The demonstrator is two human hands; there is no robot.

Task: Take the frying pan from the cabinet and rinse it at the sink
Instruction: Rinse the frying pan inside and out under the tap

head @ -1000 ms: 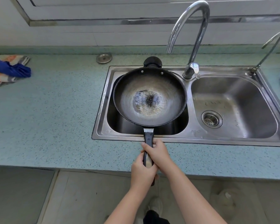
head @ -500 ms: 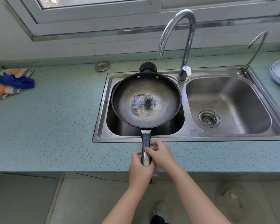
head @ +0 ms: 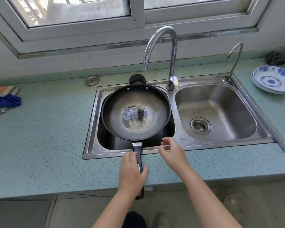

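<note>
A dark frying pan (head: 136, 111) with a worn, scorched centre rests across the left basin of the steel double sink (head: 178, 140). Its black handle points toward me over the sink's front rim. My left hand (head: 132, 171) is wrapped around that handle. My right hand (head: 172, 153) hovers just right of the handle, fingers apart and holding nothing. The tall curved tap (head: 170, 60) stands behind the pan between the two basins, with no water running.
A small second tap (head: 235, 58) rises at the sink's back right. Blue-and-white bowls (head: 272, 79) sit on the counter at far right, a dark scrubber (head: 276, 58) behind them. A blue and striped cloth (head: 4, 100) lies at far left. A metal lid (head: 92, 80) lies behind the sink.
My right hand has let go of the pan handle and moved off to the right, opening. The left hand keeps its grip. My view has tilted up, showing the window.
</note>
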